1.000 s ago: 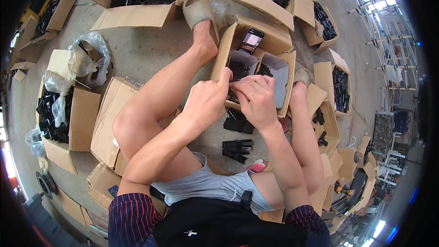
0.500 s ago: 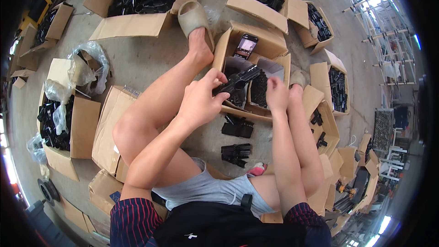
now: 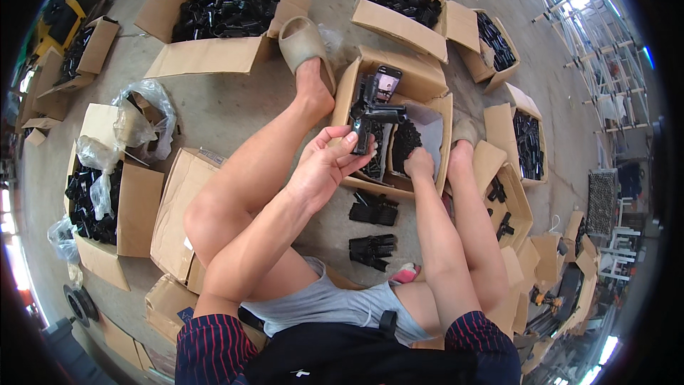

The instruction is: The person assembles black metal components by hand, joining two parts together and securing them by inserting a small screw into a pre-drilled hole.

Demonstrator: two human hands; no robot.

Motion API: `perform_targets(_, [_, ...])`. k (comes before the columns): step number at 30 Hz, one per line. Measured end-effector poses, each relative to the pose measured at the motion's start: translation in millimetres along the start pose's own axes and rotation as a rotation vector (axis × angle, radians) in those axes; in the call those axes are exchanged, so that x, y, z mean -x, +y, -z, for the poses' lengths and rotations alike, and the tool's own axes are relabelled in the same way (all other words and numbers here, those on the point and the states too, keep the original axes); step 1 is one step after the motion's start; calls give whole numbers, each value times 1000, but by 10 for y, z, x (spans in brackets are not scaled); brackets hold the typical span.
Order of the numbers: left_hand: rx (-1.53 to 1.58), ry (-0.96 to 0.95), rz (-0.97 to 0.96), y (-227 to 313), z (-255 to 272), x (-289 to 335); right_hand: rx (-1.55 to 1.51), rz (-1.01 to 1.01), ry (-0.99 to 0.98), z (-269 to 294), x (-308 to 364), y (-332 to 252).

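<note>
My left hand (image 3: 329, 160) is closed on a black branched tube fitting (image 3: 363, 137), held up over the near left side of an open cardboard box (image 3: 447, 117). Short tube arms stick out of the fitting in several directions. My right hand (image 3: 419, 162) reaches into the box's right compartment, its fingers curled at a heap of small black parts (image 3: 407, 139). Its fingertips are hidden, so what they grip does not show. Longer black pieces (image 3: 373, 164) lie in the left compartment, partly behind my left hand. A phone (image 3: 387, 82) leans at the box's far side.
Two black fitting bundles, a far one (image 3: 373, 209) and a nearer one (image 3: 371, 251), lie on the floor between my legs. Cartons of black parts (image 3: 228, 7) stand around me. Another open carton (image 3: 524, 203) by my right leg holds a few fittings. Plastic bags (image 3: 146, 125) lie at left.
My right hand has gone down into the small parts in the box's right compartment. My left hand has turned the black fitting, its branches now pointing away and to the right.
</note>
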State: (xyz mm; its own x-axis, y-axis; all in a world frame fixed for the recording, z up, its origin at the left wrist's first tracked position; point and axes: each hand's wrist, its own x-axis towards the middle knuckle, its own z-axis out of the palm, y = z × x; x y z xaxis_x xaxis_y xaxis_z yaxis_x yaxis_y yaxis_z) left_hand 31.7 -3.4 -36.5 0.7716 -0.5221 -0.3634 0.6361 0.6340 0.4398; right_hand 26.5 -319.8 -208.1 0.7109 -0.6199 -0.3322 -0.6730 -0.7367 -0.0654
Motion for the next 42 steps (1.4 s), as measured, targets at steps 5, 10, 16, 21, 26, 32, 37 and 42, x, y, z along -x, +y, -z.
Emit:
perform_targets(5, [67,11,-104,-29,-4,-10,-61,1,-7,260,199,-111])
perform_targets(10, [49,35,-160,-38,3,-61,-587,177,171,475,474,-152])
perform_targets(16, [23,58,-198,-145,19,-9,-1321,558,-27,1203,1534,-889])
perform_targets(21, [12,79,-182,-279,24,7,-1317,582,93,1250,1780,-1138])
perform_targets(26, [12,100,-186,-304,23,1,-1318,483,168,1118,1821,-1214])
perform_targets(32, [-7,113,-219,-303,10,18,-1419,433,174,1044,1868,-1335])
perform_targets(37, [-20,113,-230,-323,26,19,-1482,360,181,1009,1902,-1383])
perform_targets(42, [-25,97,-246,-331,-10,38,-1579,357,87,1048,1865,-1340])
